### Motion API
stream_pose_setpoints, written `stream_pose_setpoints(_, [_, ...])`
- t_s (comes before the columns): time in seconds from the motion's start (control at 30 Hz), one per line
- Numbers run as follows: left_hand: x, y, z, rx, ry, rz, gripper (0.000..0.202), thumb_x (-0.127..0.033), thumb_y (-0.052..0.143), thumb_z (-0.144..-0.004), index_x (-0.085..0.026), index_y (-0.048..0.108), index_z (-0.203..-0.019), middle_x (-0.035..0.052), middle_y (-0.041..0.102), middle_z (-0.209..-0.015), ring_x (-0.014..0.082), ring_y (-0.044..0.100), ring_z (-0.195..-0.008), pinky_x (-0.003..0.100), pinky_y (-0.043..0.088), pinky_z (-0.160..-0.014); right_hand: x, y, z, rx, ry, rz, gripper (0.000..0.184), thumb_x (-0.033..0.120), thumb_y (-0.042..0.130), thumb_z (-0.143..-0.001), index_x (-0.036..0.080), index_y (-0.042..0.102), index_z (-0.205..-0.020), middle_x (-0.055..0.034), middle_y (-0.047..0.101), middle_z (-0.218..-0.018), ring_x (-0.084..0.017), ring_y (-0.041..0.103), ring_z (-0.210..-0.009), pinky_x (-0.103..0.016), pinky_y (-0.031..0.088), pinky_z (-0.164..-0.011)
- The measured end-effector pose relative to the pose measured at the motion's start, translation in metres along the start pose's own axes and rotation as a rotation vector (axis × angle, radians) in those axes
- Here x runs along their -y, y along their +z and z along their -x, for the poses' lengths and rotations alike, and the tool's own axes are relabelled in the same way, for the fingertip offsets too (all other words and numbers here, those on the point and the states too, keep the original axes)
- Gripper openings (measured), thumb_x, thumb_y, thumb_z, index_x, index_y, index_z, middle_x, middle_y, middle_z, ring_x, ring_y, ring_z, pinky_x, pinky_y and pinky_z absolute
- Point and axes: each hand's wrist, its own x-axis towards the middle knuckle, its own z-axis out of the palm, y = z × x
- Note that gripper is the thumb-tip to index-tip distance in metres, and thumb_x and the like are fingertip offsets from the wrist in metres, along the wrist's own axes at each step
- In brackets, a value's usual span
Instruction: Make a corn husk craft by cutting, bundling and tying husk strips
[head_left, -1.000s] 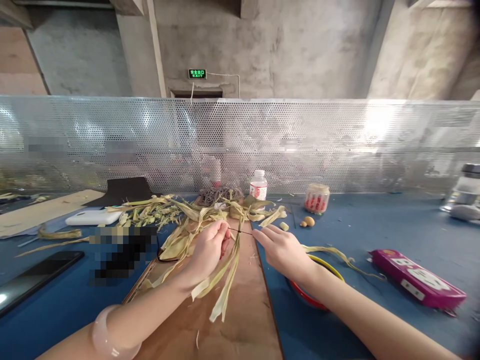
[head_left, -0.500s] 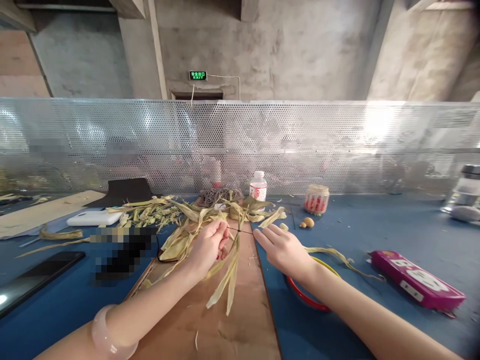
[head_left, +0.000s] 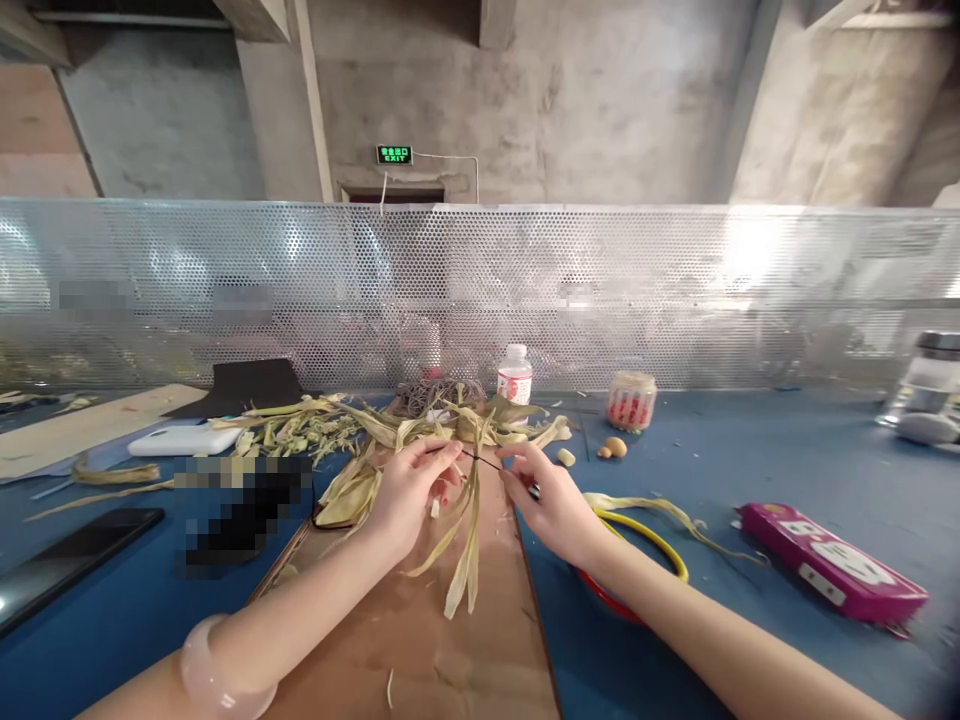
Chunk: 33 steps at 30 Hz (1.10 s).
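Note:
My left hand [head_left: 411, 490] is closed in a pinch on a bunch of dried husk strips [head_left: 459, 545] that hang down over a brown board [head_left: 420, 640]. A thin dark thread [head_left: 480, 459] runs from those fingers to my right hand [head_left: 551, 502], which pinches its other end. The thread is stretched across the husk strips between the two hands. A pale bangle sits on my left wrist.
A heap of dried husks [head_left: 360, 425] lies behind the hands. A small white bottle [head_left: 515, 375], a jar [head_left: 631, 400], a yellow and red ring [head_left: 637, 535], a pink case [head_left: 832, 562], a phone [head_left: 67, 560] and a white box [head_left: 184, 440] sit on the blue table. A perforated metal screen [head_left: 675, 290] closes the back.
My right hand has moved in toward the left hand and closed from flat fingers into a pinch on the thread. The husk strips shifted slightly with the left hand.

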Motion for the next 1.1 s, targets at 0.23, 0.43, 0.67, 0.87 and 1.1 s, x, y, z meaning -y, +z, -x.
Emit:
stream_pose_setpoints(0.23, [0.003, 0.009, 0.008, 0.075, 0.012, 0.106, 0.022, -0.030, 0.073, -0.067, -0.015, 0.064, -0.080, -0.0019, 0.059, -0.056, 0.0068, 0.050, -0.043, 0.015, 0.035, -0.035, 0.017, -0.003, 0.000, 0.159, 0.277, -0.817, 0.009, 0.015, 0.047, -0.074, 0.018, 0.054, -0.079, 0.0064, 0.050, -0.049, -0.010, 0.048, -0.046, -0.023, 0.041, -0.051])
stream_pose_setpoints(0.43, [0.001, 0.012, 0.014, 0.159, 0.109, 0.073, 0.017, -0.030, 0.066, -0.076, -0.016, 0.061, -0.082, 0.0000, 0.061, -0.059, 0.0075, 0.050, -0.042, 0.016, 0.037, -0.034, 0.015, -0.005, -0.001, 0.175, 0.306, -1.187, 0.014, 0.015, 0.046, -0.072, 0.015, 0.058, -0.078, -0.0063, 0.069, -0.070, -0.018, 0.065, -0.067, -0.035, 0.049, -0.072])
stream_pose_setpoints(0.67, [-0.001, 0.012, 0.015, 0.191, 0.149, -0.047, 0.018, -0.032, 0.063, -0.078, -0.018, 0.052, -0.080, 0.0004, 0.064, -0.074, 0.0071, 0.050, -0.038, 0.020, 0.039, -0.033, 0.015, -0.005, -0.002, 0.187, 0.283, -1.110, 0.013, 0.028, 0.060, -0.081, 0.016, 0.058, -0.084, -0.0065, 0.070, -0.078, -0.018, 0.066, -0.073, -0.038, 0.050, -0.080])
stream_pose_setpoints(0.87, [0.002, 0.008, 0.009, 0.163, 0.179, -0.160, 0.018, -0.033, 0.064, -0.076, -0.018, 0.055, -0.080, -0.0023, 0.059, -0.066, 0.0095, 0.054, -0.046, 0.022, 0.047, -0.043, 0.013, -0.004, -0.003, 0.164, 0.239, -0.979, 0.021, 0.037, 0.062, -0.082, 0.017, 0.057, -0.087, -0.0039, 0.068, -0.081, -0.014, 0.066, -0.076, -0.033, 0.050, -0.080])
stream_pose_setpoints(1.1, [0.002, 0.006, 0.006, 0.165, 0.217, -0.258, 0.014, -0.031, 0.066, -0.075, -0.017, 0.063, -0.075, -0.0014, 0.062, -0.064, 0.0117, 0.058, -0.051, 0.023, 0.050, -0.052, 0.008, 0.002, -0.003, 0.127, 0.251, -0.915, 0.023, 0.040, 0.062, -0.080, 0.018, 0.055, -0.081, -0.0011, 0.065, -0.073, -0.013, 0.062, -0.067, -0.031, 0.051, -0.071])
